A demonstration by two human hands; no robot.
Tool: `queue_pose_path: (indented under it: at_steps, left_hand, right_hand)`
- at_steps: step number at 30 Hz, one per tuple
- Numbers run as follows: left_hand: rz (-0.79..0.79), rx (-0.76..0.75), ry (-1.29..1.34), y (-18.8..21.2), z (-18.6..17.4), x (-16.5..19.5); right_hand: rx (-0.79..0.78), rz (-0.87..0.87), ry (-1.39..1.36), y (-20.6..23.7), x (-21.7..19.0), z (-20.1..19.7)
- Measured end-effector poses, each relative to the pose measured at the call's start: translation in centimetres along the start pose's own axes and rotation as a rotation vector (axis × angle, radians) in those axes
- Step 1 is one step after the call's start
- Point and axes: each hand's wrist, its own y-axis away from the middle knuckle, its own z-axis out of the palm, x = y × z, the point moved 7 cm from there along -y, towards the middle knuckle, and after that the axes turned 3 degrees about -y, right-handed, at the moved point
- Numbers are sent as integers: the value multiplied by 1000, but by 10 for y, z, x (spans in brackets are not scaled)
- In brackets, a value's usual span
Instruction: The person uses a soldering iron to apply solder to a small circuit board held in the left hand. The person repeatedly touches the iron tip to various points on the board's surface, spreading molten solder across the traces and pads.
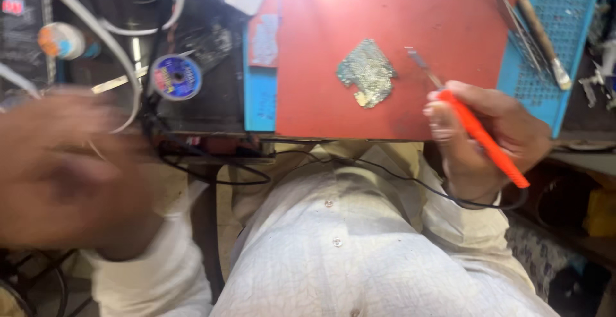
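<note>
Mostly blurred, left hand [61, 176]; right hand [491, 140] grips orange tool [484, 140]

Cluttered dark workbench [212, 108] — bright overhead light

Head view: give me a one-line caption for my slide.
Right hand holds an orange-handled tool beside a jagged circuit-board fragment on a red mat; blurred left hand raised.

- There is only one view, from a camera on the person's head.
- It looks steeply down over the chest and white shirt [333, 240] to the surface [212, 108] in the upper part of the frame.
- It is near: the red mat [385, 22] fills the upper middle, and the blurred left hand [70, 169] is very close at the left edge.
</note>
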Motion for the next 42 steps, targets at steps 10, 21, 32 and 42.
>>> queue_pose_path:
  at_steps: [10,21,32,42]
  left_hand:
    - [148,-507,332,-15,119,114]
    - [153,-436,312,-4,128,109]
    - [155,-426,307,-6,128,113]
    - [165,-429,296,-4,128,112]
  right_hand:
    - [-203,101,191,-25,-27,21]
    - [-290,-28,95,-33,-32,31]
    - [-268,-4,51,-26,-18,23]
    - [-240,44,74,-26,-17,22]
